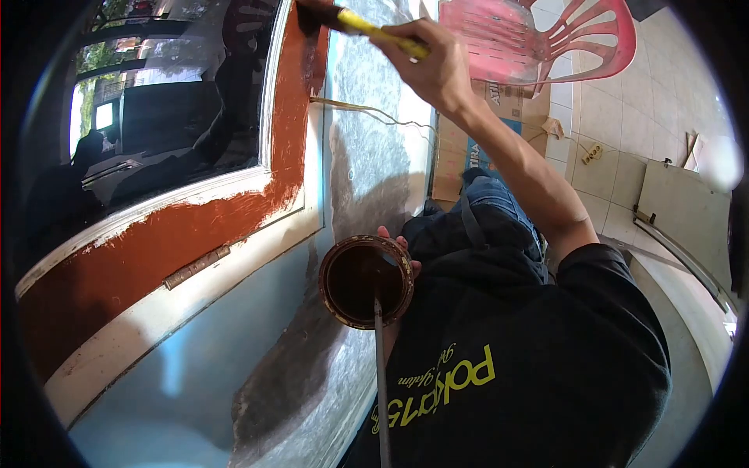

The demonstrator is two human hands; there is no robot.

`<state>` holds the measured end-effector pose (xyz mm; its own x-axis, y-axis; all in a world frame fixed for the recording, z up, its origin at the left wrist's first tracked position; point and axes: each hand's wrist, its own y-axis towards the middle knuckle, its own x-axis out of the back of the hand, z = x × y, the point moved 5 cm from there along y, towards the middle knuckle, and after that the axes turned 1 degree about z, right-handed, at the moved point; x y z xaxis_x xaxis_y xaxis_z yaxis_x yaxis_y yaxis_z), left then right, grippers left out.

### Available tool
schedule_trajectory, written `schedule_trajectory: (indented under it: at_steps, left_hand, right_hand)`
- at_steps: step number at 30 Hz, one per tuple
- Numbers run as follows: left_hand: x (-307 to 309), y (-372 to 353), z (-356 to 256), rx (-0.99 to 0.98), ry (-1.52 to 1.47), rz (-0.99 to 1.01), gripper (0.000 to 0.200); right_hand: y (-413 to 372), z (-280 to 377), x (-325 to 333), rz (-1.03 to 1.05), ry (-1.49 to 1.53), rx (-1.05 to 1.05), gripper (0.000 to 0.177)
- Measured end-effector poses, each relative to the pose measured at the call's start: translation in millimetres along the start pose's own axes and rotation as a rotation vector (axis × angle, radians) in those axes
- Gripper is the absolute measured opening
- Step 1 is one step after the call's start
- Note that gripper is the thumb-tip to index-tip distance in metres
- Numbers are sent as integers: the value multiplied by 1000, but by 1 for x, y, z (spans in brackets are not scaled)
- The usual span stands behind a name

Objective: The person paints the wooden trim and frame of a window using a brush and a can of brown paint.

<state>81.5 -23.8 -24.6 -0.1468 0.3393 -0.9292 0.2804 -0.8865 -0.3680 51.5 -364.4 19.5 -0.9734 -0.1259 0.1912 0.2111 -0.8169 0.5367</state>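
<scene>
My right hand (429,66) is closed around the yellow handle of a paintbrush (363,23) at the top. The dark bristles touch the upper part of a frame (292,101) coated in reddish-brown paint. My left hand (402,246) holds a round paint can (326,273) from its far side; only some fingertips show past the rim. Dark brown paint seems to lie inside the can, and a thin grey rod (381,374) stands in it. White strips edge the painted frame, and a metal hinge (197,267) sits along its lower border.
Dark reflective glass (172,109) fills the frame. Beside it is a pale blue wall (203,374) with grey patches and a thin cable (367,109). A red plastic chair (499,47), cardboard (499,101), a yellow socket strip (593,154) and a pale panel (686,210) lie right.
</scene>
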Motion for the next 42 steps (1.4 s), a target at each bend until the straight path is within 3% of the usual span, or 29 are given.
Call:
schedule_trajectory:
  at_steps: [2,17,24,29,34,36,37,39,40,42]
  left_hand:
    - [2,0,-1,-10,-31,-26,53]
    - [0,-4,-1,3,-9,-18,49]
    - [9,-5,-3,60,-91,-86,49]
    - [-5,1,2,61,-97,6,57]
    - [-9,5,3,17,-50,74,59]
    - [-10,5,3,6,0,33,51]
    - [-9,5,2,2,13,18,50]
    - [-5,4,0,3,-8,11,50]
    - [-6,4,1,10,-10,9,50]
    - [-7,4,1,24,-16,3,50]
  right_hand:
    - [-9,9,-5,24,5,80,22]
    - [-90,57,-14,208,357,-47,15]
    - [-123,76,-16,389,511,-80,12]
    - [-133,81,-15,594,607,-75,13]
    - [-81,56,17,557,559,-41,13]
    - [-51,39,30,390,482,-35,16]
    - [-32,31,37,283,328,102,16]
    - [-3,15,41,107,160,136,18]
    - [8,8,39,34,138,42,18]
    - [25,-3,27,-32,-33,66,24]
